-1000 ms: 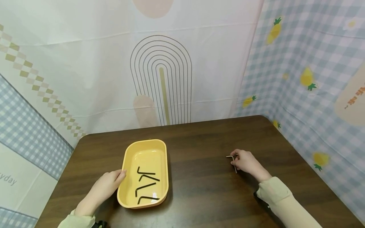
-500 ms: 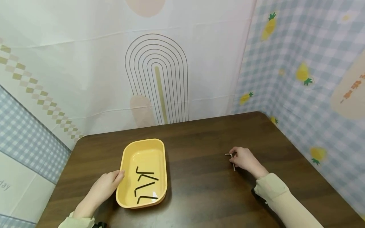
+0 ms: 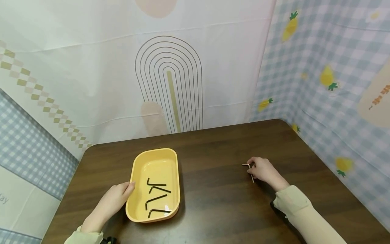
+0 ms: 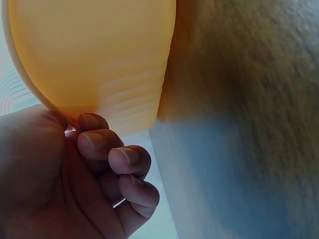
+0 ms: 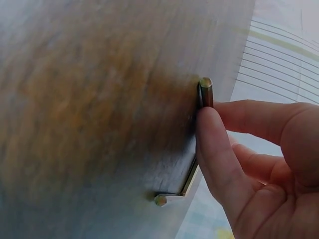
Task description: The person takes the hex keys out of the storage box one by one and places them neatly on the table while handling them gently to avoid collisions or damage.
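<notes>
My left hand [image 3: 112,200] grips the left rim of a yellow plastic tray [image 3: 173,159], thumb on the rim. In the left wrist view, the curled fingers [image 4: 130,157] lie below the tray's outer wall [image 4: 89,55]. Inside the tray are several black hex keys [image 3: 156,198], L-shaped, mostly in its nearer half. Toward the right of the table, my right hand [image 3: 264,171] pinches a brassy-looking hex key [image 3: 251,176] between thumb and fingers. The right wrist view shows one end of that hex key [image 5: 206,92] above the thumb and its bent end below; the thumb hides the middle.
A dark wood-grain table [image 3: 213,196] carries everything. Its far edge meets a patterned cloth [image 3: 115,84] hanging behind, and a checked cloth [image 3: 317,112] hangs along the right side. Bare tabletop lies between the tray and my right hand.
The head view has shifted slightly. Both hands hold nearly the same places, the left on the tray and the right on the hex key.
</notes>
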Available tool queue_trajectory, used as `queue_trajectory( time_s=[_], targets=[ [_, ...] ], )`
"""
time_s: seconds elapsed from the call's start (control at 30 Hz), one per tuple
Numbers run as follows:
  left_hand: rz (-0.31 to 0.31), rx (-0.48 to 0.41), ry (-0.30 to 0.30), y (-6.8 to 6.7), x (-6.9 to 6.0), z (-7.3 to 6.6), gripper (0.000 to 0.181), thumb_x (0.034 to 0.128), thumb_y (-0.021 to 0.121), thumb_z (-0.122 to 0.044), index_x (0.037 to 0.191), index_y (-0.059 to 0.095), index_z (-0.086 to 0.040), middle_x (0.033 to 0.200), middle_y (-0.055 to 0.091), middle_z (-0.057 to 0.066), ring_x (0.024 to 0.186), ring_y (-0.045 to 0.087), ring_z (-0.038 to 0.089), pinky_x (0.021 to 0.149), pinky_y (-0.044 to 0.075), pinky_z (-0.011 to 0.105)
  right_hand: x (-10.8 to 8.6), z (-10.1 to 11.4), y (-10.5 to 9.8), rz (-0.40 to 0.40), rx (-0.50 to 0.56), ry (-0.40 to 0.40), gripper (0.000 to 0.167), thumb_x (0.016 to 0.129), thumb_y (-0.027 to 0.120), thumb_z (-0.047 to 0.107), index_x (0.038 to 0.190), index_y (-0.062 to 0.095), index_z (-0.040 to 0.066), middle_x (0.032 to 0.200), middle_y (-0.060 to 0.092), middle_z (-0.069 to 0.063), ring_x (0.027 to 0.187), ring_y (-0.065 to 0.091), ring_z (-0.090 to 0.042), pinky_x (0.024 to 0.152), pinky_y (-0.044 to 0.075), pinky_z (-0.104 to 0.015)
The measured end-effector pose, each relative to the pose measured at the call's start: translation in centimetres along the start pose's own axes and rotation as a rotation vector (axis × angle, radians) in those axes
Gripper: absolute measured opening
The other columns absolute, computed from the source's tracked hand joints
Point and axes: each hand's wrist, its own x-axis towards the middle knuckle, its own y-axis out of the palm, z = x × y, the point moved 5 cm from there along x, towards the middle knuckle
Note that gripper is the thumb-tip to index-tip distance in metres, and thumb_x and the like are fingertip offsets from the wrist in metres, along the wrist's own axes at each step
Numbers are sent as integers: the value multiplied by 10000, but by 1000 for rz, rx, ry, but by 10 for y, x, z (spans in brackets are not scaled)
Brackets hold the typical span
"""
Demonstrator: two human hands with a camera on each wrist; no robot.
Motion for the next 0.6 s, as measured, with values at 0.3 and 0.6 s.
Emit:
queue_trajectory(
  time_s=[0.3, 0.6],
  targets=[
    [-13, -4, 0, 1, -1, 0, 399, 1086, 457, -329, 1139, 696, -14, 974, 712, 77, 917, 648, 184, 849, 514, 493, -1, 0, 0, 5, -12, -18, 283, 935, 666, 24, 1184, 605, -93, 738, 590, -70, 606, 606, -167, 567, 510, -327],
    [-23, 0, 12, 0, -1, -2, 408, 1082, 465, -317, 1175, 687, 13, 1046, 721, 125, 1009, 677, 262, 888, 508, 518, 1, -1, -1, 10, -11, -16, 272, 944, 661, 29, 1185, 607, -86, 731, 591, -69, 604, 604, -166, 568, 511, -328]
  ],
)
